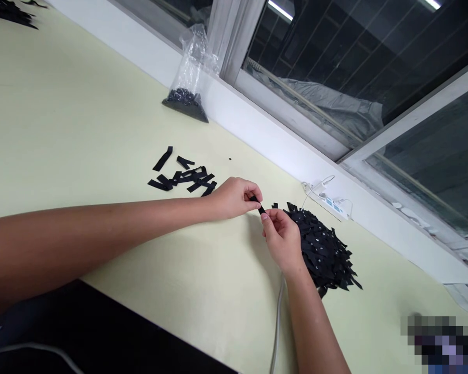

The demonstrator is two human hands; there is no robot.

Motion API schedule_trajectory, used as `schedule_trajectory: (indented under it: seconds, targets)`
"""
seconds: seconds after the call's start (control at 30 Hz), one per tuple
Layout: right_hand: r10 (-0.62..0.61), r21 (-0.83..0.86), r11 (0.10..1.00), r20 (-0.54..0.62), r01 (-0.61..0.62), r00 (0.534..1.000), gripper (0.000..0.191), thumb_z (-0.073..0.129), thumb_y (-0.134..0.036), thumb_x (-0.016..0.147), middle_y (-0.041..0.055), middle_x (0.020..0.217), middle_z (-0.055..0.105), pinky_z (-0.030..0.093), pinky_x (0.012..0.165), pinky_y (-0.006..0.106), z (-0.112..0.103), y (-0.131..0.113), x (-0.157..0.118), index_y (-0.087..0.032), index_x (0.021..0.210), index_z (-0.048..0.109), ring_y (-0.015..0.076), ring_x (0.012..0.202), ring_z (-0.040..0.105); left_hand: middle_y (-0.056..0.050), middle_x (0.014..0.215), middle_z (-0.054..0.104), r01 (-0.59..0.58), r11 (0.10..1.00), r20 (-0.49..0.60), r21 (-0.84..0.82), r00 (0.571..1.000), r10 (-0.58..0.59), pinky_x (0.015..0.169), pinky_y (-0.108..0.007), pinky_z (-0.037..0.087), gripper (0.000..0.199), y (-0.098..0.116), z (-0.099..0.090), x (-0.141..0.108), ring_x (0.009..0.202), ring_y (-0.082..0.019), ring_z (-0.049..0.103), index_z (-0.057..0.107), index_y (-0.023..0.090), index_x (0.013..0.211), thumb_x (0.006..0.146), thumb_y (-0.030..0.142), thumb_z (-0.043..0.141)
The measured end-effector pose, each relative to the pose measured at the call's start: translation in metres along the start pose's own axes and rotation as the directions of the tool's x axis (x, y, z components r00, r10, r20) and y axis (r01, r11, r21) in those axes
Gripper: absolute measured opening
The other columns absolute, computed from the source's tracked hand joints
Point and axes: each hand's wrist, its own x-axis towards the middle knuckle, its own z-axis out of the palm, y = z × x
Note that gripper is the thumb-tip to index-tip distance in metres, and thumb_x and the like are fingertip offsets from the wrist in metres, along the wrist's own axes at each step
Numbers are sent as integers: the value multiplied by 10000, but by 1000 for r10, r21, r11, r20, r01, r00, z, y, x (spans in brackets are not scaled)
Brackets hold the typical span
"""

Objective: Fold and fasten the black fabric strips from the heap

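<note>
Between my two hands is a short black fabric strip (261, 209), held above the pale table. The fingers of my left hand (237, 198) pinch its upper end. My right hand (283, 234) grips the lower end between thumb and fingers, hiding part of it. To the left lies a loose group of similar black strips (195, 177), some of them folded over. A large heap of black strips (323, 249) with small pale marks sits just right of my right hand, partly behind it.
A clear plastic bag (187, 96) with small black pieces stands against the white ledge. A power strip (331, 204) with plugged cords lies by the window. One grey cable (277, 327) crosses the table near my right forearm. More black strips (10, 13) lie at the far left.
</note>
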Motion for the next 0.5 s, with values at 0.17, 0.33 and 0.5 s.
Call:
schedule_trajectory:
  seconds: [0.17, 0.33, 0.5]
  targets:
    - [-19, -70, 997, -21, 18, 1000, 313, 611, -501, 886, 26, 802, 671, 432, 547, 255, 0, 0, -1, -203, 951, 684, 124, 587, 529, -9, 785, 717, -96, 995, -52, 5, 994, 97, 677, -253, 500, 57, -4, -1, 0, 706, -118, 639, 693, 165, 836, 783, 184, 703]
    - [24, -34, 999, -204, -31, 979, 412, 735, -534, 790, 15, 779, 695, 472, 561, 260, -3, -1, 2, -206, 1023, 648, 130, 577, 575, 1, 829, 728, -198, 973, -51, 123, 977, 205, 743, -260, 493, 22, -9, -8, 3, 776, -126, 664, 677, 173, 844, 826, 181, 667]
    - [93, 121, 992, -408, -47, 908, 418, 817, -516, 714, 52, 784, 721, 525, 580, 284, -6, -8, 4, -172, 907, 679, 159, 615, 648, 4, 894, 741, -355, 918, 85, 179, 935, 345, 760, -252, 465, 85, -6, -8, -2, 828, -130, 669, 676, 190, 892, 868, 148, 607]
